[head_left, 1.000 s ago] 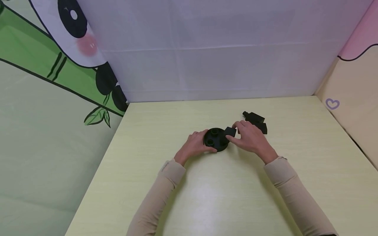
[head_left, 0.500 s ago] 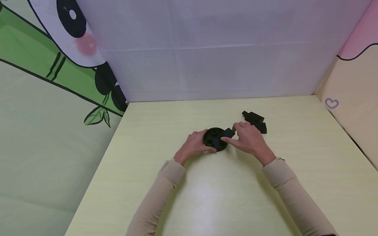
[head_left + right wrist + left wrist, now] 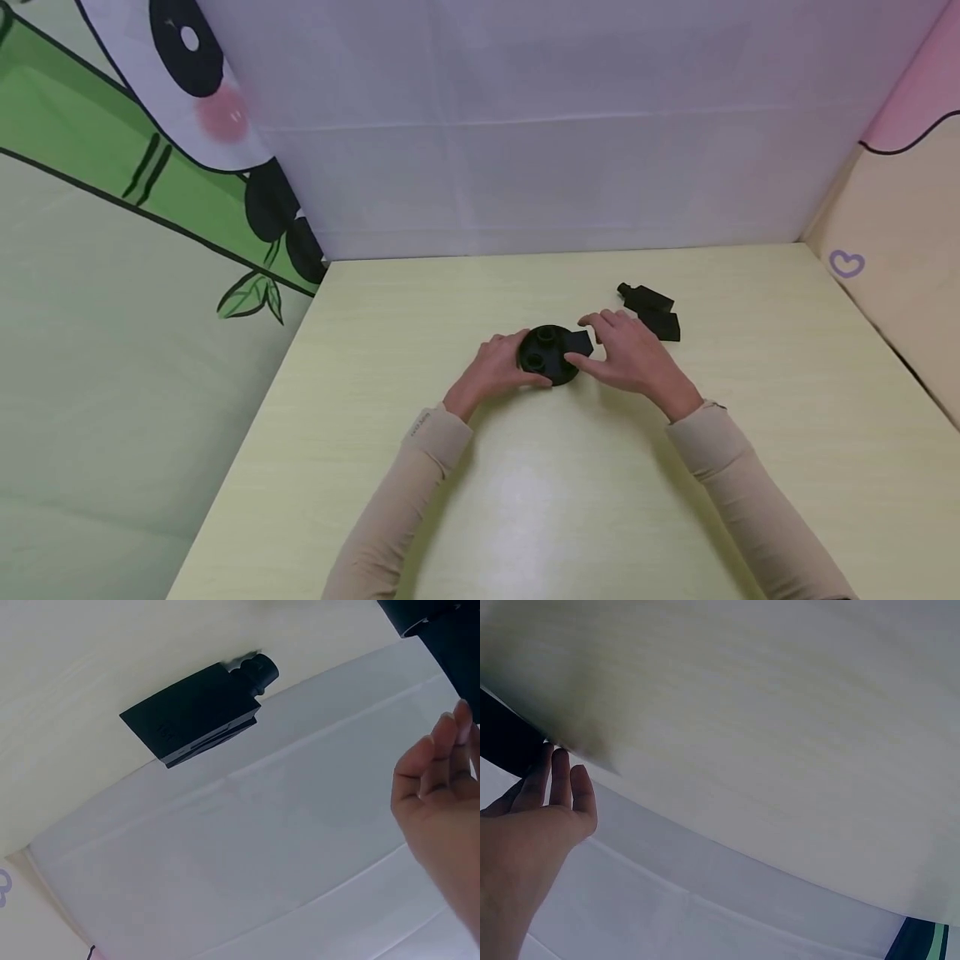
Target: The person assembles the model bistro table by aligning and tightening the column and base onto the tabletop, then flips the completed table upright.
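Observation:
A round black base (image 3: 546,369) with raised ring-like sockets sits near the table's middle. My left hand (image 3: 495,367) holds it by the left side, thumb along the near edge and fingers round the far rim. In the left wrist view, the fingertips touch the dark base (image 3: 506,739). A black block-shaped piece (image 3: 578,342) stands at the base's right side. Around that piece is my right hand (image 3: 626,350), its thumb at the near corner and its index finger curled by the far side. The right wrist view shows the fingertips right at the dark piece (image 3: 454,664).
Beyond the right hand lie two more black pieces (image 3: 647,298), one with a round connector end; the right wrist view shows a flat-sided black piece (image 3: 195,712) with that end. A lavender cloth wall (image 3: 525,183) borders the far edge of the pale table (image 3: 420,308).
The right hand has shifted slightly left with the black block, which has turned and now sits squarer against the base. Its index finger has moved around the far side. The left hand stays put.

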The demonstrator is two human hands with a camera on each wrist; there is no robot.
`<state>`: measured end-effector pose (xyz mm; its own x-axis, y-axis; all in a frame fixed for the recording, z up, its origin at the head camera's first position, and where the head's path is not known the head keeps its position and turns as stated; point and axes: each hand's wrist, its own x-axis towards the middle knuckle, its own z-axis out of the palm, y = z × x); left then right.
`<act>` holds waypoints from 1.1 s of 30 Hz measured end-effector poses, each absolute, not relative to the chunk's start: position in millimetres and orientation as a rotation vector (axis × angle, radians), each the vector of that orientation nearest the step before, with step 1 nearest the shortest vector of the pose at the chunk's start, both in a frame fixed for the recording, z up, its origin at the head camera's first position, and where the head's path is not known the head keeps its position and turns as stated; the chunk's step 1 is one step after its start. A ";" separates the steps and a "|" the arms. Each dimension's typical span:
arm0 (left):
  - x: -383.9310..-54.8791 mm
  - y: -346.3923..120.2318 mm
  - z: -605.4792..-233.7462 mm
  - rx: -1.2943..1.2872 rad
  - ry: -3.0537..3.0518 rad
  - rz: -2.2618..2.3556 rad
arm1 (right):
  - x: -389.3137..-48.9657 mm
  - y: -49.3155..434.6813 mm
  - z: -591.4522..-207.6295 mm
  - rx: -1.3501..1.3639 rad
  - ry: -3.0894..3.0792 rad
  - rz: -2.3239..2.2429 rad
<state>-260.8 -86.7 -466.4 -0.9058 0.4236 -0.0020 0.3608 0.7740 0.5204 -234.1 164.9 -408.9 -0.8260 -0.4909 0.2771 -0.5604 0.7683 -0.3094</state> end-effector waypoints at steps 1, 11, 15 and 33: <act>-260.7 -86.3 -466.5 0.628 2.843 0.798 | -233.5 164.7 -409.6 0.837 -2.772 0.567; -261.5 -85.2 -466.5 0.638 2.838 0.815 | -233.2 159.9 -417.1 0.833 -2.647 0.511; -261.4 -85.1 -467.2 0.631 2.843 0.816 | -232.9 157.8 -418.5 0.815 -2.631 0.489; -260.8 -83.5 -467.2 0.600 2.839 0.797 | -238.2 154.9 -419.9 0.901 -2.697 0.618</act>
